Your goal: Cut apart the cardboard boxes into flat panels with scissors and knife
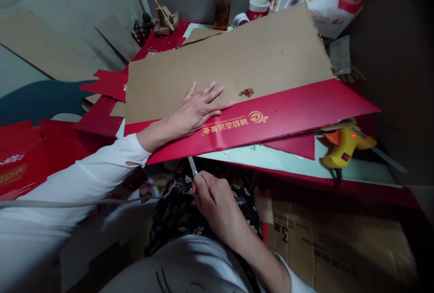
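My left hand (198,110) lies flat with fingers spread on a large cardboard sheet (217,64), brown on its far part and red along the near edge. Gold Chinese lettering and a logo, upside down to me, show on the red strip (288,111). Below the sheet's near edge, over my lap, my right hand (215,196) is closed round a utility knife (193,166). Its narrow blade points up toward the red edge; the handle is hidden in my fist. Whether the blade touches the cardboard I cannot tell.
A yellow glue gun (346,146) with a lit red light lies at the table's right. Behind stand a bottle (224,1), a red cup (258,9) and a white-and-red bag (334,8). Red cardboard pieces (105,84) lie left; a cable (84,202) crosses my left arm.
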{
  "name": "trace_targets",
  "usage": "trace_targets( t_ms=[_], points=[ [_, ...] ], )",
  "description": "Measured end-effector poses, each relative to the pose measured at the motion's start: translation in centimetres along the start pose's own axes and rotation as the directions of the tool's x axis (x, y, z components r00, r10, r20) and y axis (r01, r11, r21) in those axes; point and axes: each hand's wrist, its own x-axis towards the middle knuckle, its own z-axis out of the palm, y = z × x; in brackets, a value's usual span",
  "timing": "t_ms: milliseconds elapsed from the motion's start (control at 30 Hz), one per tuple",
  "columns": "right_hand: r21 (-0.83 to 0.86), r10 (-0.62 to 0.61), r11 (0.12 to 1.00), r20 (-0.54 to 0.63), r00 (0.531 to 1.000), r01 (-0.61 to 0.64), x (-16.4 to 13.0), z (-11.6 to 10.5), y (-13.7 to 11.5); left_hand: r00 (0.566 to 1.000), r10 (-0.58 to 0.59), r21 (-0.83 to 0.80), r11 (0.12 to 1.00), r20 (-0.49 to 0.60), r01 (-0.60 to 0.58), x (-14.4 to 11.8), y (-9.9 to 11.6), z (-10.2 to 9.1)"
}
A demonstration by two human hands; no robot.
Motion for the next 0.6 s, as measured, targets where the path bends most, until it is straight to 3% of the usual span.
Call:
trace_targets(
  t_ms=[267,500,600],
  points=[
    [0.039,-0.078,0.996,-0.064,0.995,0.080,2.3,1.0,-0.1,1.000,-0.004,-0.010,1.000,0.016,0.004,0.0,0.3,-0.4],
    [0.008,-0.031,1.000,0.008,1.000,0.031,-0.1,1.4,-0.1,1.000,0.002,-0.002,1.000,0.008,-0.002,0.1,0.2,-0.2],
    [0.059,-0.050,0.997,-0.005,0.999,0.050,0.7,1.4,0.0,1.000,-0.002,-0.004,1.000,0.016,0.002,0.2,0.3,-0.3]
  ],
)
